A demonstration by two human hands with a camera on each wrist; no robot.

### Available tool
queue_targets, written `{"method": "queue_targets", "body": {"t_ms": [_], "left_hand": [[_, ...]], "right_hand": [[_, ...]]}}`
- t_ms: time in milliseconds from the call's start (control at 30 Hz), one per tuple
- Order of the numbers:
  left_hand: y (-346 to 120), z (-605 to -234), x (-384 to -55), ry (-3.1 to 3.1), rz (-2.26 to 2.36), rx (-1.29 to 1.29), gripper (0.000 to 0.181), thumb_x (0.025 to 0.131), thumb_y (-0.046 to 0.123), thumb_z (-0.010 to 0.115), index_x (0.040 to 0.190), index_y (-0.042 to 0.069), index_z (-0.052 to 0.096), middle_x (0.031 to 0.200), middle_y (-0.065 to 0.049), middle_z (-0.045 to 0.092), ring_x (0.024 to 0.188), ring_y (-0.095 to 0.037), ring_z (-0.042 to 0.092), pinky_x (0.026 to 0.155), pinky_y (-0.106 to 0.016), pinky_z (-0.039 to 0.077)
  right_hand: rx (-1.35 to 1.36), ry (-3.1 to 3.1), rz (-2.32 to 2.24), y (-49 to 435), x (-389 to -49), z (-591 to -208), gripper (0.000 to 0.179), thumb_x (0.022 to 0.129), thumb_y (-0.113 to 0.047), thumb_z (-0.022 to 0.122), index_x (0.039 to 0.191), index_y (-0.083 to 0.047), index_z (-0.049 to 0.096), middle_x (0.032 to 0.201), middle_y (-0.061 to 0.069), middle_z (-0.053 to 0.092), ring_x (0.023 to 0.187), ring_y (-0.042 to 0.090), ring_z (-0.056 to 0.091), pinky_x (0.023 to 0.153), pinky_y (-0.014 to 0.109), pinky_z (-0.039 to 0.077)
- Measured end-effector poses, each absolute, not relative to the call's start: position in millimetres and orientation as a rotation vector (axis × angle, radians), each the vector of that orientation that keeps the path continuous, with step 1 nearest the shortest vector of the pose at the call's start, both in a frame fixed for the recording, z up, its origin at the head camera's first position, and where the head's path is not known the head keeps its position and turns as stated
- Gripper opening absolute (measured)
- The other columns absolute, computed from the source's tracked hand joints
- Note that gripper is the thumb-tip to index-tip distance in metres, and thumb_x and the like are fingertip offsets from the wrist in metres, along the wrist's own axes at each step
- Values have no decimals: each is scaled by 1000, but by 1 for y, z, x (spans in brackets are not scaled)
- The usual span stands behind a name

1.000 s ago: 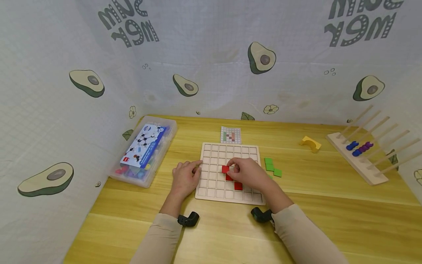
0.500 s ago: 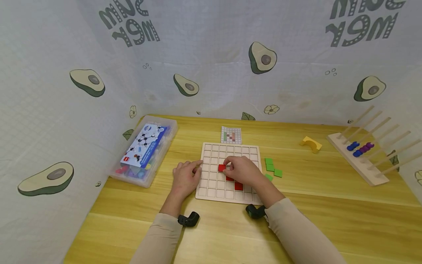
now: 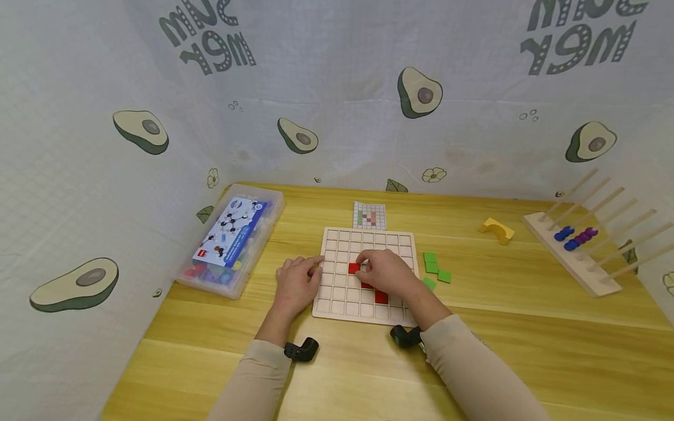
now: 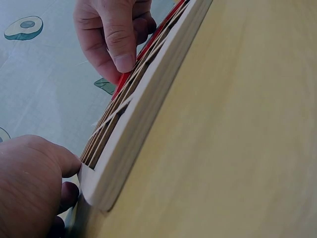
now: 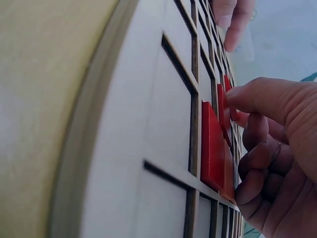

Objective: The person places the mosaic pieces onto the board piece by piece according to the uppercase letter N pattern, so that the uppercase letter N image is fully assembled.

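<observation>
A wooden grid board [image 3: 337, 292] lies flat on the table, with dark-edged square recesses. My right hand [image 3: 389, 273] pinches a red square tile [image 3: 353, 268] between thumb and index finger over the middle of the board. More red tiles [image 3: 381, 297] sit in recesses diagonally down to the right, partly hidden by that hand. In the right wrist view, a nearer red tile [image 5: 212, 148] fills one square. My left hand [image 3: 297, 285] rests by the board's left edge, touching it with the fingertips; the left wrist view shows a digit on the rim.
Several green square tiles [image 3: 444, 276] lie right of the board. Behind it is a printed pattern card [image 3: 370, 216]. A clear plastic case [image 3: 229, 242] stands left. At the right are a yellow arch block [image 3: 497, 230] and a pegged bead rack [image 3: 574, 254].
My right hand has moved slightly left with the red tile, which now lies flatter against the board. More of a green tile beside the right hand shows. The left hand has stayed still.
</observation>
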State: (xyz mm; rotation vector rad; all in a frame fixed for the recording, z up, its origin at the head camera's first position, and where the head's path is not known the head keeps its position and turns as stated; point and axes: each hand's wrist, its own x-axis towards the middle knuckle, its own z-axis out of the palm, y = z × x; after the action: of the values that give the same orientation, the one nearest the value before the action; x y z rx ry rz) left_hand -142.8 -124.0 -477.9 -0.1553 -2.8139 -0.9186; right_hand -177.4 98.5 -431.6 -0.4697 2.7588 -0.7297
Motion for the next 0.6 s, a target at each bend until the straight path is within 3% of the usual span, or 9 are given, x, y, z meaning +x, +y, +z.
{"method": "queue_targets", "body": {"t_ms": [600], "left_hand": [[-124, -479, -143, -2824, -907, -154, 32, 100, 27, 61, 130, 23, 72, 82, 2, 62, 83, -20, 48, 80, -40, 31]], "right_hand": [[-352, 2734, -893, 116, -164, -421, 33, 93, -26, 71, 123, -12, 70, 77, -1, 60, 63, 14, 52, 61, 29, 41]]}}
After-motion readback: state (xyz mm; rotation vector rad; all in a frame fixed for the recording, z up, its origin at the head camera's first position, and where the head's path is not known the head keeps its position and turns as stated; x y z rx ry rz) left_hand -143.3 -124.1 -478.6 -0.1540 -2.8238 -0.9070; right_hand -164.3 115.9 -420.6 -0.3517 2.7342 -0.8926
